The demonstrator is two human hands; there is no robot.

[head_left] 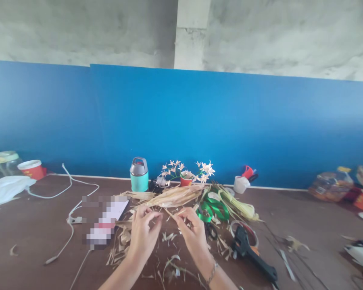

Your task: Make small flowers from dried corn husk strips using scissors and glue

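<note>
My right hand (194, 230) pinches a thin pale strip of dried corn husk (168, 212) between thumb and fingers, its tip pointing up and left. Opposite it, my left hand (145, 230) has thumb and forefinger brought together; anything between them is too small to make out. A small gap separates the two hands. Just beyond them lies a bundle of dried corn husks (178, 196). Cut husk scraps (169, 237) are scattered on the brown table under and around both hands. Husk flowers (204, 171) on green stems rise from a small red cup (186, 181) behind the bundle.
Right of my hands are green ribbon (219, 208), a tape roll (252, 233), a black glue gun (254, 255) and pale green husks (238, 205). To the left lie a phone (107, 221) and white cable (71, 229). A turquoise flask (139, 179) stands before the blue partition (175, 121).
</note>
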